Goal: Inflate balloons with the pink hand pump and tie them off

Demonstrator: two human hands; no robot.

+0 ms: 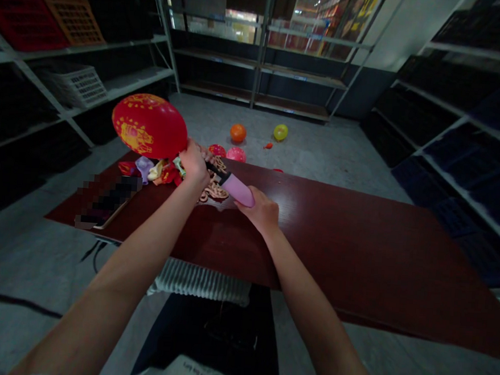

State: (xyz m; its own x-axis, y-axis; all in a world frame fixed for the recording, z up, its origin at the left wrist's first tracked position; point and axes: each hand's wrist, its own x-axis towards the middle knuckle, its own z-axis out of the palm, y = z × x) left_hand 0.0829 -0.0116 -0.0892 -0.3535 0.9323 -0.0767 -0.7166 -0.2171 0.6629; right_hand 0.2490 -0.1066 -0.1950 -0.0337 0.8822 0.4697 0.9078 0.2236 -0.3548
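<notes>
A red balloon (149, 126) with yellow print, blown up, points out to the left from my left hand (195, 163). The fingers of that hand are closed round the balloon's neck, where it meets the dark end of a hand pump. My right hand (260, 210) is wrapped round the pink body of the balloon pump (239, 190), which is held at a slant above the table. Under my left hand lie limp, uninflated balloons (161, 171) in several colours. Beside them is a heap of beige cord-like loops (215, 189), partly hidden by the pump.
A phone or tablet (114, 201) lies on the left of the dark red table (336, 239). On the floor beyond are an orange balloon (238, 133), a yellow balloon (280, 132) and a pink balloon (236, 154). Shelves (301, 74) with crates stand around; a black cable (15, 302) runs at left.
</notes>
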